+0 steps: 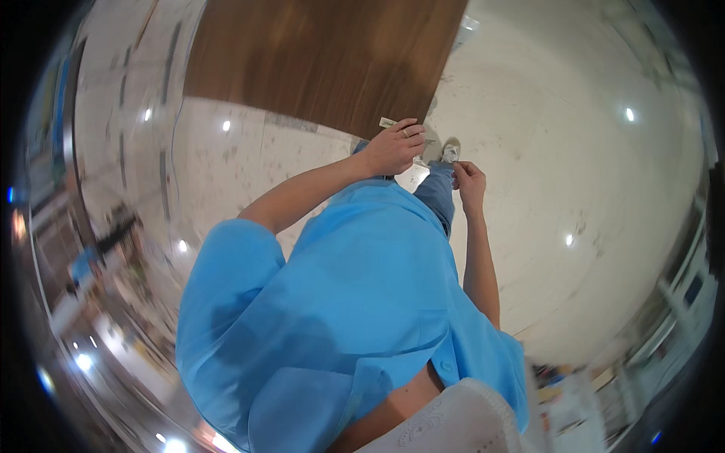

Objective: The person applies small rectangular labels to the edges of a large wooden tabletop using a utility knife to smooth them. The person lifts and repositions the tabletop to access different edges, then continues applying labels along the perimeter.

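My left hand [396,149], with a ring on one finger, is at the near right corner of a brown wood-grain board [325,60]. Its fingers are bent and closed; what they hold, if anything, is hidden beneath them. Beside the knuckles a small white strip with dark marks [387,122] shows against the board's edge. To the right, my right hand [470,181] hangs lower, apart from the board. Thumb and fingertips there are pinched together, and anything between them is too small to name.
Pale, scuffed, glossy floor [551,181] spreads around the board, with dark strips [166,128] on the left. My leg in blue jeans [438,192] and a light shoe [451,149] stand just below the board's corner. Blurred clutter [559,392] lies at the lower right.
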Demonstrator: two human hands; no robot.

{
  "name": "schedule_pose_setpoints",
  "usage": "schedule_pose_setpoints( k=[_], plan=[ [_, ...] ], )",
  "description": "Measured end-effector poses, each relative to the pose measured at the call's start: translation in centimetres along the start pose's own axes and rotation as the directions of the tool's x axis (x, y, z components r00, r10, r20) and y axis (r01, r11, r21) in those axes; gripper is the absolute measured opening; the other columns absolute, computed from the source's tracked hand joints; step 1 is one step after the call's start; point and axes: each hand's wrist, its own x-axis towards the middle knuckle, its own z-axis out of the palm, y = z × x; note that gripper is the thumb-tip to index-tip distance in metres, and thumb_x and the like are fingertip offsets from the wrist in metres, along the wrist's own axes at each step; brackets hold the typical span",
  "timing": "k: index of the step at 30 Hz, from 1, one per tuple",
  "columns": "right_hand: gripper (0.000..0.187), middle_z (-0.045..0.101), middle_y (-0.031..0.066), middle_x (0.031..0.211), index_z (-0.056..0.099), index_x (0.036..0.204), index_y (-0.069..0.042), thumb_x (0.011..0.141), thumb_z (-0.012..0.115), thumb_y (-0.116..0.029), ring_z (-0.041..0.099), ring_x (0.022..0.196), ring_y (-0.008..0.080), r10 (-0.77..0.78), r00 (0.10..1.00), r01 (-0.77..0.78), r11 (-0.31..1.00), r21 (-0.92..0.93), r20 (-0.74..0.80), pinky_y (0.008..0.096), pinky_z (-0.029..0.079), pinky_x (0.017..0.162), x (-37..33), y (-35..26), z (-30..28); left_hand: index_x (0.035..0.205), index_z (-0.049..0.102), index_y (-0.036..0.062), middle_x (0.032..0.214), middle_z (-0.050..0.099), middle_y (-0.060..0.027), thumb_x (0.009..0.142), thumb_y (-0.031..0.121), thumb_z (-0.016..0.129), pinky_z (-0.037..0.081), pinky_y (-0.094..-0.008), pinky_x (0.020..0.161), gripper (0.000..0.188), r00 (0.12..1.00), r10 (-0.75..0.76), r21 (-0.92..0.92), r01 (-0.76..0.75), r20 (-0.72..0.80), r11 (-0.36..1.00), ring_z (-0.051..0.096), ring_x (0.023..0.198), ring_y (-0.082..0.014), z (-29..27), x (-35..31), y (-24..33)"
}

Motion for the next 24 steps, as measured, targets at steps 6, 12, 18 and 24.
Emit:
schedule_pose_setpoints(
  k=[6,12,18,24],
  plan=[
    [0.019,0.066,0.0035,0.072,0.072,0.089,-0.001,0.095,0.069,-0.019,0.058,0.059,0.0099,0.1,0.876,-0.054,0.993,-0.11,0.472,0.0267,0.046,0.053,5.5,-3.7,-2.8,0.115,0.069,0.008,0.12,0.068,-0.007,0.082,0.005,0.068,0.05,-0.0432,0.103,0.033,0.774,-0.522,-0.109,0.52,-0.359,0.847,0.064,0.117,-0.027,0.2,-1.0,6.8],
    [0.018,0.068,0.0042,0.077,0.07,0.09,-0.003,0.096,0.069,-0.02,0.059,0.062,0.0102,0.213,0.743,-0.152,0.977,-0.15,0.635,0.0261,0.047,0.057,5.7,-5.7,-0.7,0.126,0.062,0.0047,0.114,0.069,-0.0101,0.097,0.025,0.07,0.055,-0.0345,0.085,0.036,0.039,-0.981,-0.851,0.506,0.188,-0.143,0.068,0.095,-0.0189,5.0,-1.5,13.9],
    [0.014,0.069,0.0051,0.078,0.07,0.095,-0.001,0.095,0.07,-0.016,0.06,0.062,0.0111,0.208,0.703,-0.177,0.977,-0.116,0.68,0.0269,0.048,0.057,7.5,-4.2,2.2,0.115,0.068,0.0025,0.093,0.074,-0.0051,0.099,0.029,0.07,0.053,-0.0277,0.079,0.031,0.035,-0.929,-0.928,0.073,0.368,-0.364,0.068,0.085,-0.0128,9.8,-1.6,11.8],
    [0.013,0.069,0.0063,0.081,0.069,0.102,-0.001,0.096,0.069,-0.013,0.061,0.063,0.012,0.178,0.681,-0.185,0.98,-0.069,0.71,0.0268,0.048,0.058,8.9,-4.7,3.5,0.116,0.069,0.0033,0.099,0.075,-0.007,0.099,0.025,0.069,0.052,-0.0265,0.077,0.028,-0.028,-0.916,-0.912,-0.117,0.399,-0.394,0.068,0.085,-0.0126,9.4,-1.0,10.5]
  ],
)
